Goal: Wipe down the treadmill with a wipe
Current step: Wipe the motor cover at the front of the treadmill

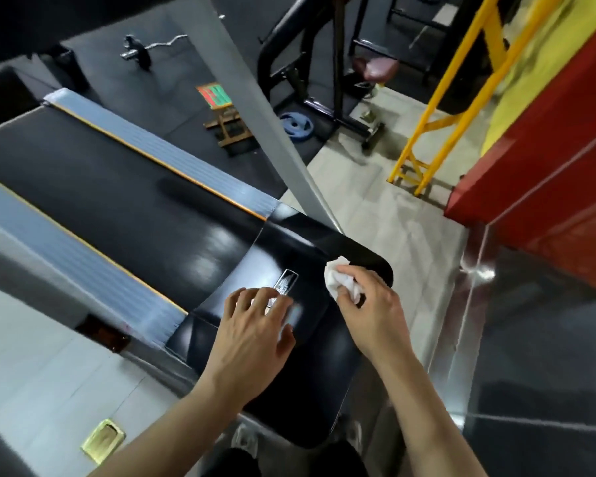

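Note:
The treadmill's glossy black motor cover (289, 373) fills the lower middle, with the black belt (117, 201) and grey side rails stretching away to the upper left. My right hand (369, 304) grips a crumpled white wipe (338, 280) and holds it against the cover's right corner. My left hand (255, 328) rests flat on the cover with fingers spread, partly over a silver logo plate (286, 287).
A grey treadmill upright (255, 108) rises diagonally from the cover's right side. A red wall panel (547, 149) and a yellow frame (444, 98) stand to the right. A small wooden stool (221, 111), a blue weight plate (295, 125) and black gym machines sit beyond. A brass floor plate (102, 440) lies lower left.

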`<state>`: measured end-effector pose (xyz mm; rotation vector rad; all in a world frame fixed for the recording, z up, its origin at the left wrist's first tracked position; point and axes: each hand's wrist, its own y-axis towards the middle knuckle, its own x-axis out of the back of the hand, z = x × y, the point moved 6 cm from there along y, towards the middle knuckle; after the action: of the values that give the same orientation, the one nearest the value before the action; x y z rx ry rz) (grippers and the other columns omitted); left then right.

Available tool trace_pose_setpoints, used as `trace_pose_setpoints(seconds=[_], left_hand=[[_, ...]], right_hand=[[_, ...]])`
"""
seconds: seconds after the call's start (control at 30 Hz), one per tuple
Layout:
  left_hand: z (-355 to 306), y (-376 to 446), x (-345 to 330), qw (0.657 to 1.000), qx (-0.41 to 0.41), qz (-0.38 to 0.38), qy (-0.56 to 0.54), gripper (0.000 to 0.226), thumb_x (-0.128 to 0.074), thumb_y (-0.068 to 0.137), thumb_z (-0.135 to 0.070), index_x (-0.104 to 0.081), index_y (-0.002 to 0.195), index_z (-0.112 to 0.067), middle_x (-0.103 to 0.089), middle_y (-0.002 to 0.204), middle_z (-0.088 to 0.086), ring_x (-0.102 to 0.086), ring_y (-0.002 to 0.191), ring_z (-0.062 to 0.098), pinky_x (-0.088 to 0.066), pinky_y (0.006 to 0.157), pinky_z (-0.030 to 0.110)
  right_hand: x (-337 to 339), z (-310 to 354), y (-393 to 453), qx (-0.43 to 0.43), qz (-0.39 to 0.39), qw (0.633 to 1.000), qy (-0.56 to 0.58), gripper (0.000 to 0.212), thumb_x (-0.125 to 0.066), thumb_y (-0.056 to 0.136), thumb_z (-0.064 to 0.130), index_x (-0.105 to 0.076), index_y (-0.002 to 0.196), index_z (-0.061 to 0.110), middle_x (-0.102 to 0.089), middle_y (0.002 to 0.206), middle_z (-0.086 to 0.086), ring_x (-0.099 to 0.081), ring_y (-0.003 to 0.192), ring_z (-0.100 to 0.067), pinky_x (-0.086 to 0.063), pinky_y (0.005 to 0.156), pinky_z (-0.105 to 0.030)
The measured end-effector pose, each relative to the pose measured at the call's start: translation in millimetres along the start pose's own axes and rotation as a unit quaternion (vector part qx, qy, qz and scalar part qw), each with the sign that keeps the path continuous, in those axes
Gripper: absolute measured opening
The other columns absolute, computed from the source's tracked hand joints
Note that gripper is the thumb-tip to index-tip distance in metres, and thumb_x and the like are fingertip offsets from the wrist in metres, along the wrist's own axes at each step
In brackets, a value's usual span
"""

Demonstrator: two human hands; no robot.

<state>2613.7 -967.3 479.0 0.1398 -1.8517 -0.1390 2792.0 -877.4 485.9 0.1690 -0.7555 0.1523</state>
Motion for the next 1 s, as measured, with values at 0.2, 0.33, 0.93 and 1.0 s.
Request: trace_pose_setpoints(seconds=[0.2, 0.33, 0.93, 1.0], left_hand=[[-3.4, 13.9, -29.8, 0.992, 0.129, -0.004, 0.010, 0.038, -0.068, 0.086, -0.036, -0.066, 0.123, -0.027, -0.064, 0.118, -0.007, -0.059, 0.112, 0.022, -0.043, 0.102, 0.041], [-16.3, 13.6, -46.2, 0.965, 0.259, -0.027, 0.009, 0.036, -0.056, 0.086, -0.035, -0.067, 0.119, -0.024, -0.064, 0.116, -0.004, -0.059, 0.112, 0.026, -0.043, 0.099, 0.042], [-29.6, -75.0, -174.1, 0.883, 0.468, -0.018, -0.031, 0.034, -0.053, 0.080, -0.035, -0.069, 0.108, -0.024, -0.063, 0.105, -0.005, -0.062, 0.100, 0.024, -0.038, 0.095, 0.037], [-18.0, -71.0, -197.3, 0.881, 0.473, -0.004, -0.023, 0.035, -0.052, 0.080, -0.034, -0.069, 0.108, -0.023, -0.063, 0.105, -0.004, -0.062, 0.100, 0.024, -0.038, 0.095, 0.037]], right_hand=[[-24.5, -12.1, 60.2, 0.079, 0.121, 0.989, 0.040, 0.029, -0.069, 0.091, 0.020, -0.071, 0.117, 0.032, -0.065, 0.105, 0.022, -0.060, 0.102, -0.001, -0.044, 0.092, -0.015], [-42.4, -32.7, 85.4, 0.129, 0.228, 0.964, 0.041, 0.029, -0.068, 0.093, 0.023, -0.069, 0.120, 0.033, -0.066, 0.110, 0.018, -0.061, 0.106, -0.004, -0.046, 0.094, -0.019], [-174.5, -110.9, 53.9, 0.169, 0.446, 0.879, 0.000, 0.031, -0.067, 0.093, 0.019, -0.067, 0.120, 0.035, -0.064, 0.102, 0.017, -0.062, 0.093, -0.007, -0.053, 0.082, -0.030], [-192.3, -130.8, 60.3, 0.155, 0.454, 0.877, -0.003, 0.030, -0.066, 0.093, 0.019, -0.068, 0.118, 0.035, -0.063, 0.100, 0.017, -0.062, 0.091, -0.006, -0.053, 0.080, -0.030]])
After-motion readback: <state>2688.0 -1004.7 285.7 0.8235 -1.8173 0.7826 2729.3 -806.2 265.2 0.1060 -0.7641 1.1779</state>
